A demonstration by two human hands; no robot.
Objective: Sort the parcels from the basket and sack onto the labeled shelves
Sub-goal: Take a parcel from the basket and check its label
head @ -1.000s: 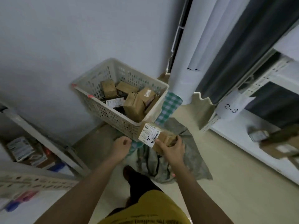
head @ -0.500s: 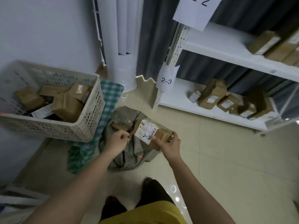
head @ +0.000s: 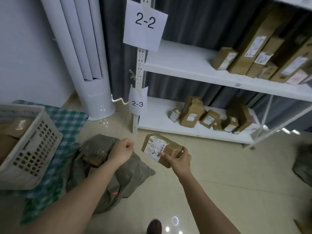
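White shelf unit (head: 185, 65): upper shelf (tagged 2-2) holds brown boxes (head: 256, 53) toward its right end; lower shelf, 2-3, likewise. Tiled floor (head: 219, 183) bears basket (head: 33, 149), checked cloth (head: 70, 120), grey sack (head: 128, 176).

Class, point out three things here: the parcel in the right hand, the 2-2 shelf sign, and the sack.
parcel (head: 170, 150), head view, brown top face.
2-2 shelf sign (head: 145, 25), head view, middle of the paper.
sack (head: 128, 179), head view, grey cloth near its right corner.
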